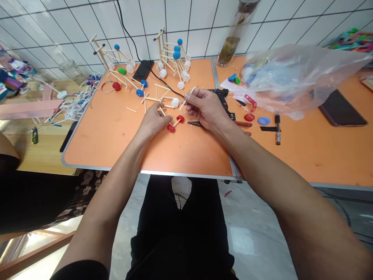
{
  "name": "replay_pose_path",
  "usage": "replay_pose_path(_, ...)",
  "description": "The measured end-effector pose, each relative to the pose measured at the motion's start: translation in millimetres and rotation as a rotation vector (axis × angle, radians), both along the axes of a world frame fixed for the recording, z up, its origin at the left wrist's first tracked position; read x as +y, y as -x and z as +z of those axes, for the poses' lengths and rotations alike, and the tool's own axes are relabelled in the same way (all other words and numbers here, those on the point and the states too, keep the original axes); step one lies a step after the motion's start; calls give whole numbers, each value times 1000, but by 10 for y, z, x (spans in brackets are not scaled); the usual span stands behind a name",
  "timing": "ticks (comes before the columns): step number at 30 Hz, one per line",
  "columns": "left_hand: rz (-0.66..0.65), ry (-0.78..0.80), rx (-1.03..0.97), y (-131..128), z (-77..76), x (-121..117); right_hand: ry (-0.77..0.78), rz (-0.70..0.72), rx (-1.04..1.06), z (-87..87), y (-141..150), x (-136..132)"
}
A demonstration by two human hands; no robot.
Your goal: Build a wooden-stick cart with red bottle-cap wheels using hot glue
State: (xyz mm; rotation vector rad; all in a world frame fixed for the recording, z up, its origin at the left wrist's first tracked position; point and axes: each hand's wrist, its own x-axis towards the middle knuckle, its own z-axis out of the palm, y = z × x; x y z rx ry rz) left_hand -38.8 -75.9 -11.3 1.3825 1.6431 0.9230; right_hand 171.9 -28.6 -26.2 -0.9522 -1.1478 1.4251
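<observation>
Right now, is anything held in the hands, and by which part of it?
The right hand holds a wooden stick near its middle, both ends showing. The left hand is at another stick; whether it grips it cannot be told.

This is a makeshift craft workspace: an orange table (pixel 107 144) by a white tiled wall (pixel 204 13) carries stick models (pixel 176 55), a red-wheeled stick piece (pixel 176 123), pliers (pixel 243 124), a marker (pixel 278 130) and a partly hidden black tool (pixel 223 97), perhaps a glue gun. Alongside, another person (pixel 35 202) is at a wooden table (pixel 48 153) holding tangled white strips (pixel 74 103).
</observation>
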Motion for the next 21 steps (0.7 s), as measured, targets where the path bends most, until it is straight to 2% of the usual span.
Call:
replay_pose_path(4, 83, -214, 280, 69, -22, -3, 6, 5, 23, 24, 5, -19)
replay_pose_path(6, 125, -289, 342, 59, 15, -33, -17, -3, 8, 34, 14, -38)
replay_pose_path(9, 46, -296, 146, -9, 90, -93, -74, -16, -39, 48, 26, -65)
replay_pose_path(13, -94, -168, -172, -100, 154, -158, -146, -15, -67, 72, 35, -91)
replay_pose_path(21, -101, -21, -302, -123, 172, -164, -259, 16, -121, 121, 44, -165)
